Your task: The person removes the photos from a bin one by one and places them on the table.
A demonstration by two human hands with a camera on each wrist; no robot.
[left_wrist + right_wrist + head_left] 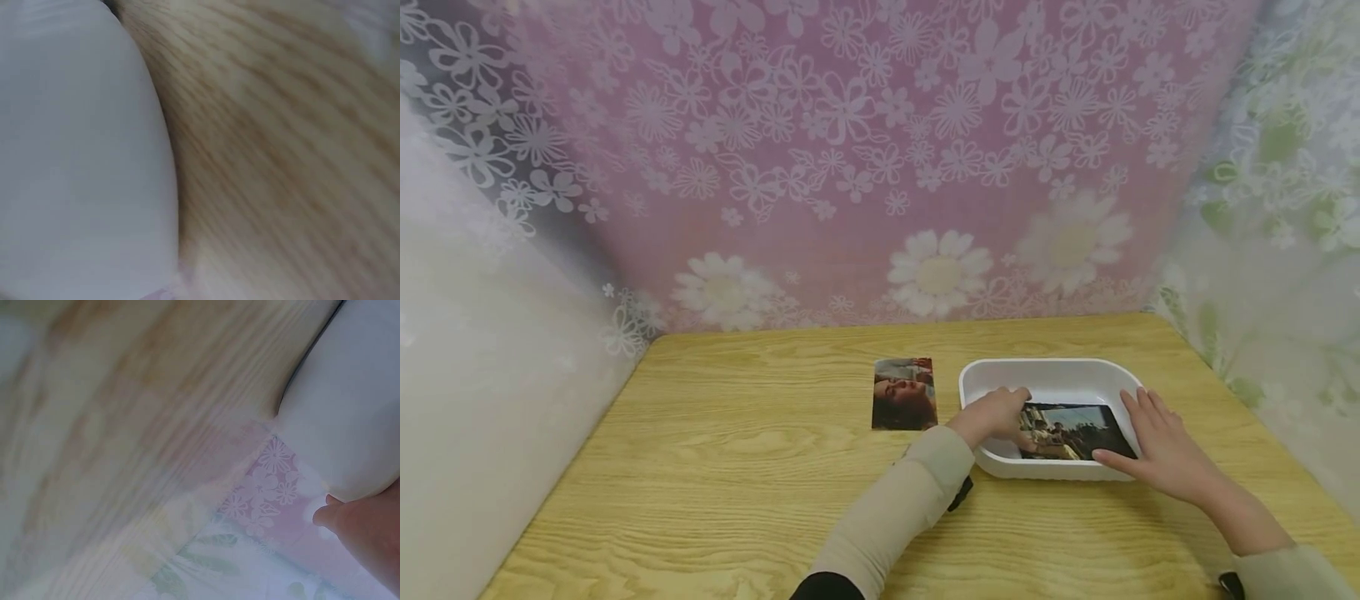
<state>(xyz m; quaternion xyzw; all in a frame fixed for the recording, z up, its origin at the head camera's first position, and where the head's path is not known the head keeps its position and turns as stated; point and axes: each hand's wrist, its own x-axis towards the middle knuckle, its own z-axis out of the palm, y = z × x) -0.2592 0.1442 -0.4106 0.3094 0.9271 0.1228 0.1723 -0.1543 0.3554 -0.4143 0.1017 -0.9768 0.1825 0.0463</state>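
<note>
A white plastic tray (1045, 368) with rounded corners stands on the right part of the table. Inside it lies a printed photo (1067, 432) of an outdoor scene with sky and dark shapes. My left hand (996, 414) reaches over the tray's left rim and holds the photo's left edge, thumb near, fingers far. On the opposite side my right hand (1172, 450) spreads over the rim, fingers straight, its thumb on the photo's near right corner. The right wrist view shows fingers (350, 515) against the tray wall (350, 412); the left wrist view shows only the tray (87, 156) and table.
Another photo (904, 396), showing a face, lies on the wood-grain table (722, 467) left of the tray. A pink flowered cloth (850, 167) hangs behind the table; pale flowered cloths (1285, 208) hang at the sides.
</note>
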